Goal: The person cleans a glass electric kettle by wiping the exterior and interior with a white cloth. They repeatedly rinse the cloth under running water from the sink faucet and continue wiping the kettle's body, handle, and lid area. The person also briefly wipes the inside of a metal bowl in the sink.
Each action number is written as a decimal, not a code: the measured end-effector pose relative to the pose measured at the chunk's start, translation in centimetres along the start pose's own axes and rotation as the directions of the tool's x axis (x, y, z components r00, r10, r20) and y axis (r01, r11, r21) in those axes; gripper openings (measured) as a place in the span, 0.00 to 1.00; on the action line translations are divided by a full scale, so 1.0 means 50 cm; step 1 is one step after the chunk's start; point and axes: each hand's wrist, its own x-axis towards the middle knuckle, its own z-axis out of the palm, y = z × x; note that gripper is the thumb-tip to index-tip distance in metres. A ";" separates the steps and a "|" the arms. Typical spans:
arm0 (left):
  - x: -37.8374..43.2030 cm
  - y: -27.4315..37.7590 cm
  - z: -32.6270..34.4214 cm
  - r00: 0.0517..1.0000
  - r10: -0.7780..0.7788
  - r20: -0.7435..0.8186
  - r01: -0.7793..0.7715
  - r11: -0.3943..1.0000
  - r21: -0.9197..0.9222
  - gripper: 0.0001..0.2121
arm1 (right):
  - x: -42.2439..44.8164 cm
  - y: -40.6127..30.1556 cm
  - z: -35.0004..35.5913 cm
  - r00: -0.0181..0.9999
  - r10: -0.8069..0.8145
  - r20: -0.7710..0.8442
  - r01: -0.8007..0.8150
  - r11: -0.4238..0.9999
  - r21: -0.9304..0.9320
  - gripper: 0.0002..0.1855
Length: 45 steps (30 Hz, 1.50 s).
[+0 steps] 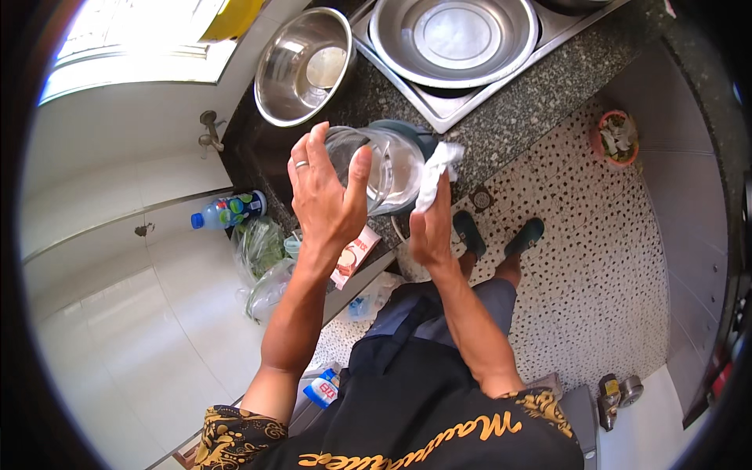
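My left hand (323, 197), a ring on one finger, grips a clear see-through jar (395, 170) near its left end. The jar is tilted over the counter, and I cannot tell whether it is glass or plastic. A crumpled white cloth or paper wipe (436, 176) is in my right hand (433, 232), close against the right end of the jar. Directly behind the jar a dark green round object (411, 132) stands on the counter, mostly hidden.
A steel bowl (276, 76) leans tilted near the wall tap (210, 134). A wide steel basin (388, 41) sits on the stove (437, 114). Left are a blue bottle (220, 212), bagged greens (258, 247) and a printed packet (355, 255). A waste bin (604, 155) stands on the floor.
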 end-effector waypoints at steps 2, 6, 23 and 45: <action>0.005 0.004 -0.007 1.000 -0.006 -0.002 0.006 1.000 0.014 0.33 | -0.013 0.027 -0.001 0.999 -0.017 0.049 0.017 1.000 0.009 0.52; 0.011 0.009 0.001 1.000 0.014 0.005 -0.014 1.000 0.018 0.33 | 0.104 0.082 -0.039 0.963 0.034 0.268 -0.046 0.998 0.039 0.56; -0.013 0.007 -0.055 0.966 -0.138 0.219 0.174 0.972 -0.155 0.45 | -0.042 0.032 0.000 0.998 0.034 0.052 -0.037 0.998 0.043 0.50; 0.043 -0.007 -0.022 0.942 0.298 0.152 -0.310 0.949 0.062 0.33 | -0.166 -0.061 0.121 0.988 0.135 -0.076 -0.150 0.960 -0.236 0.48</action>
